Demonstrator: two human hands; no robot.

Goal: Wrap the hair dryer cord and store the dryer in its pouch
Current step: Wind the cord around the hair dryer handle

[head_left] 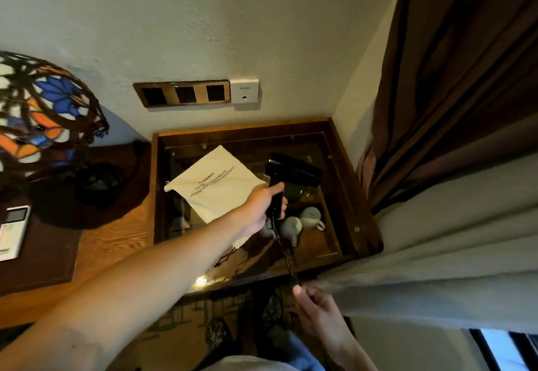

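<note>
A black hair dryer [294, 171] is held up over the glass-topped cabinet [345, 184], with my left hand [262, 204] gripping its handle. Its black cord [286, 257] runs down from the handle to my right hand [316, 309], which pinches it near the cabinet's front edge. The cream cloth pouch [217, 183] with printed text lies flat on the glass, just left of the dryer; its dark drawstring [230, 254] trails toward the front.
Two grey cups [302, 222] show under the glass. A stained-glass lamp [40, 111] and a white remote [13, 232] sit on the wooden desk [116, 242] at left. Wall sockets [182, 94] are behind. Brown and grey curtains [454, 167] hang at right.
</note>
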